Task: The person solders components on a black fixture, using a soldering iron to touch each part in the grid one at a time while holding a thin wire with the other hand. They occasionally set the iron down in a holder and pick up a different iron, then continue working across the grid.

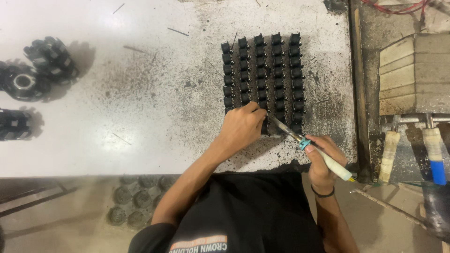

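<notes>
Your right hand (pixel 323 157) gripped the white-handled soldering iron (pixel 309 145), its tip aimed toward ten o'clock at the near row of the black components grid (pixel 262 77) lying at one o'clock on the white table (pixel 140 117), while your left hand (pixel 241 129) pinched a piece there

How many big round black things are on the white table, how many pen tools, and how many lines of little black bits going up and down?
Big round black parts: 3
Pen-like tool: 1
Columns of little black pieces: 5
Total: 9
</notes>
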The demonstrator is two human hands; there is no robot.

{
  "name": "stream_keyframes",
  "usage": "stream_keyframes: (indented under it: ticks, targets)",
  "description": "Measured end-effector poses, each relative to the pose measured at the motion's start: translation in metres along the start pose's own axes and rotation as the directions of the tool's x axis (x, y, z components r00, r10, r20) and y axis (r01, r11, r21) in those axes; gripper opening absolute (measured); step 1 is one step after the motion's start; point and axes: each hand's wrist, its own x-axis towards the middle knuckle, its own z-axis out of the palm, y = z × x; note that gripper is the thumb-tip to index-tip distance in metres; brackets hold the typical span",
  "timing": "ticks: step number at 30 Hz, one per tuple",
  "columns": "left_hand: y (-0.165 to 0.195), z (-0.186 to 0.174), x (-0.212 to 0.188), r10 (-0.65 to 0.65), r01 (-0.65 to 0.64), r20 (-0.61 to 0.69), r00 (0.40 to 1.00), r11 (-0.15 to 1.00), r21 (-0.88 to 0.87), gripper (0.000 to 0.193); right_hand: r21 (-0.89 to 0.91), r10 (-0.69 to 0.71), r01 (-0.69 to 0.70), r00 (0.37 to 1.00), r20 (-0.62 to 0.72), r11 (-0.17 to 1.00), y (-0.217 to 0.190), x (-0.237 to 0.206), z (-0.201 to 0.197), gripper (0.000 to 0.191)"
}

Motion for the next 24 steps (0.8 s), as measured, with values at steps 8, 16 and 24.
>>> stream_keyframes:
  ticks: [8,16,24]
  targets:
    - [0.006,-0.005,0.001,0.012,-0.013,-0.051,0.999,1.0,-0.026,0.008,-0.015,-0.009,0.009,1.0,-0.011,1.0,-0.002,0.009,-0.004,0.026]
    - [0.008,-0.01,0.002,-0.019,0.018,-0.047,0.999,1.0,-0.018,0.008,-0.08,-0.053,0.052,0.999,0.0,0.995,-0.01,0.006,0.0,0.026]
    - [0.005,-0.007,0.0,-0.005,0.004,-0.019,1.0,1.0,-0.029,0.008,0.015,0.007,-0.006,1.0,-0.023,1.0,0.001,0.003,-0.001,0.026]
